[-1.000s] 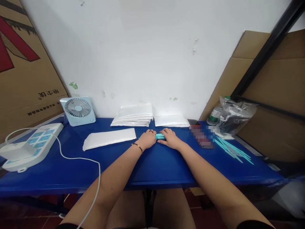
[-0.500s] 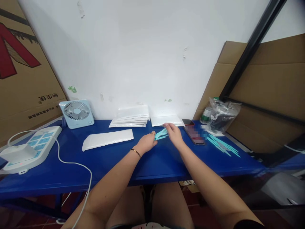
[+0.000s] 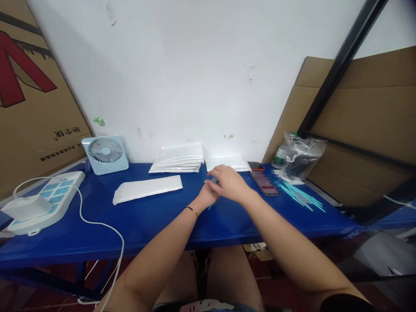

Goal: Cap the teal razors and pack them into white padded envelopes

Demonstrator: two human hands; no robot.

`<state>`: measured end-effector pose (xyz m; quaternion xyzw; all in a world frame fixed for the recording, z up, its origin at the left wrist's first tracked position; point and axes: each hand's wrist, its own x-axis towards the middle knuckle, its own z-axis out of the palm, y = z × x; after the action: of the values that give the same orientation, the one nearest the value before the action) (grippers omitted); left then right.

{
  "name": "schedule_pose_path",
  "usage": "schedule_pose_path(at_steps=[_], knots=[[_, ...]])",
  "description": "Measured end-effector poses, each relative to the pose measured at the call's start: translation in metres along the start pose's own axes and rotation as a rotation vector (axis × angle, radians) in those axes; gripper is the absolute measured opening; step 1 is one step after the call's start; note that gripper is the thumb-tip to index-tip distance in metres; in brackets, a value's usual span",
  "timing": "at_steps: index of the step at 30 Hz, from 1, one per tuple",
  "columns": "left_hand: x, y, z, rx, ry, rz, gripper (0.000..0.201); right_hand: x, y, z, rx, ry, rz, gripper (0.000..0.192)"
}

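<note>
My left hand (image 3: pixel 205 197) is closed around several thin teal strips (image 3: pixel 210 206); only small bits of them show below and between the hands. My right hand (image 3: pixel 230 183) lies over the left one, its fingers curled around the upper end of the strips, touching the left fingers. Most of the bundle is hidden by the two hands. More teal strips (image 3: pixel 302 197) lie loosely fanned on the blue table (image 3: pixel 162 221) to the right. Left of my hands lies a single white padded mailer (image 3: pixel 147 189).
Against the wall stand a stack of white mailers (image 3: pixel 177 160) and a smaller pile (image 3: pixel 227 164). A phone (image 3: pixel 264 184) lies right of my hands, near a bottle (image 3: pixel 280 157) and a clear plastic bag (image 3: pixel 302 156). At left are a small fan (image 3: pixel 105 154) and a power strip (image 3: pixel 48 206) with a white cable.
My right hand has moved left and folded over my left hand, covering the teal strips that were stretched between both hands. My left hand has turned slightly.
</note>
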<state>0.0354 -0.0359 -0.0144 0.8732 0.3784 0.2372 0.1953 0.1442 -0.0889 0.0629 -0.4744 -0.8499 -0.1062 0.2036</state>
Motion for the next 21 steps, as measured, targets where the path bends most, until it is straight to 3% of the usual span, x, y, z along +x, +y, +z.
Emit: schedule_pose_path(at_steps=[3, 5, 8, 11, 13, 15, 18, 21], knots=[[-0.002, 0.009, -0.008, 0.125, -0.039, -0.044, 0.023, -0.011, 0.006, -0.017, -0.118, -0.103, -0.075, 0.062], [-0.004, 0.019, -0.011, 0.269, -0.079, -0.045, 0.022, -0.016, 0.009, -0.013, -0.161, -0.242, 0.026, 0.07], [-0.012, 0.034, -0.015, 0.44, -0.112, -0.046, 0.021, -0.023, 0.013, 0.011, -0.065, -0.422, 0.249, 0.051], [-0.023, 0.032, -0.026, 0.489, -0.195, -0.013, 0.022, -0.033, 0.019, 0.032, 0.019, -0.467, 0.315, 0.026], [-0.03, 0.015, -0.041, 0.486, -0.2, 0.032, 0.047, -0.041, 0.026, 0.038, -0.002, -0.456, 0.356, 0.017], [-0.039, -0.013, -0.058, 0.529, -0.102, -0.013, 0.075, -0.049, 0.036, 0.038, -0.01, -0.443, 0.421, 0.014], [-0.05, -0.06, -0.077, 0.683, -0.046, -0.283, 0.066, -0.055, 0.05, 0.032, 0.057, -0.42, 0.475, 0.014], [-0.06, -0.088, -0.085, 0.649, -0.064, -0.375, 0.05, -0.058, 0.056, 0.027, 0.116, -0.395, 0.485, 0.013]])
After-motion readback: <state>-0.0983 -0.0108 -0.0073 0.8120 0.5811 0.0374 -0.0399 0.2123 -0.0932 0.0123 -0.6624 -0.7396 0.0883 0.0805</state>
